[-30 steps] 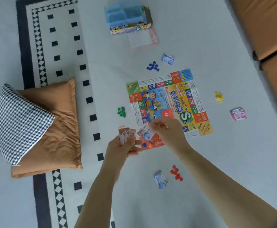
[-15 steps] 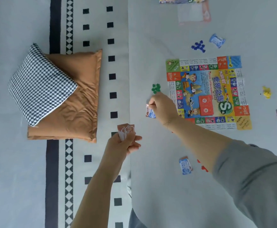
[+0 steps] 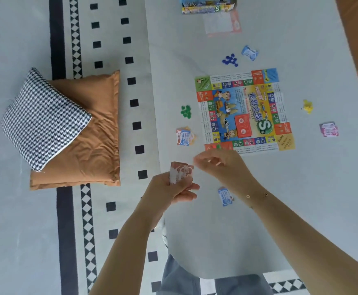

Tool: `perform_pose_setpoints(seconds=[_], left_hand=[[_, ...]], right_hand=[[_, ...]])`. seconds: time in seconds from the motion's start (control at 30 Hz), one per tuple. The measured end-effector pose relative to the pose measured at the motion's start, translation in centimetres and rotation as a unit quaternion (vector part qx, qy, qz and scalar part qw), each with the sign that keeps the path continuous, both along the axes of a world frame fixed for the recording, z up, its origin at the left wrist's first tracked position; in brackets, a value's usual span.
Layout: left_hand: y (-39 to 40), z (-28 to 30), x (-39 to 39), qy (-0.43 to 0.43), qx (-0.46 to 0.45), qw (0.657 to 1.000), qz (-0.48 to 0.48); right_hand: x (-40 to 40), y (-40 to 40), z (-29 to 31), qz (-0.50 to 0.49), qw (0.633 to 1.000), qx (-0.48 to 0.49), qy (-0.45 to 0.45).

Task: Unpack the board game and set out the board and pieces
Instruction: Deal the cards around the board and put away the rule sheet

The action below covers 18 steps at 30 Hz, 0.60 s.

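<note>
Fingers (image 3: 191, 193) of left hand (image 3: 169, 192) curled round stack of cards (image 3: 181, 172), held upright above pale table (image 3: 216, 241). Right hand (image 3: 220, 165) just beside stack, fingers loosely curled, holding nothing (blurred). Game board (image 3: 244, 111) lies flat beyond hands. Small card pile (image 3: 184, 136) left of board, below green pieces (image 3: 186, 111). Box (image 3: 207, 6) at far edge.

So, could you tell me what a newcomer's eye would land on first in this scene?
Probably the colourful game board, lying flat on the pale table right of centre, with small piles of green pieces, blue pieces and yellow pieces around it. Next, the left hand near the table's front edge, holding a stack of cards, with the right hand beside it.
</note>
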<state>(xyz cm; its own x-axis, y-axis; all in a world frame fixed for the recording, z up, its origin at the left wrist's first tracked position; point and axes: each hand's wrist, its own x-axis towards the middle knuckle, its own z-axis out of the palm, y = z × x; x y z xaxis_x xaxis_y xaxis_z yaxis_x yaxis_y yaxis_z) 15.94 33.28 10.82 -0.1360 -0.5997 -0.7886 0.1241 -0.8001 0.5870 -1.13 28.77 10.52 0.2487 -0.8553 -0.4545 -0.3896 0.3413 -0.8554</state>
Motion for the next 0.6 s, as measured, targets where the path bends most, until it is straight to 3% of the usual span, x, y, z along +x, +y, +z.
perform_pose_setpoints(seconds=[0.23, 0.37, 0.6], left_hand=[[0.3, 1.7, -2.6, 0.019, -0.017, 0.994, -0.103], [0.2, 1.8, -3.6, 0.053, -0.008, 0.994, -0.097], [0.8, 1.1, -6.0, -0.025, -0.039, 0.994, -0.1]], right_hand=[[-1.7, 3.2, 0.3, -0.049, 0.997, -0.033, 0.042], [-3.1, 4.1, 0.0, -0.108, 0.993, -0.035, 0.042], [-4.7, 5.9, -0.8, -0.186, 0.982, -0.004, 0.04]])
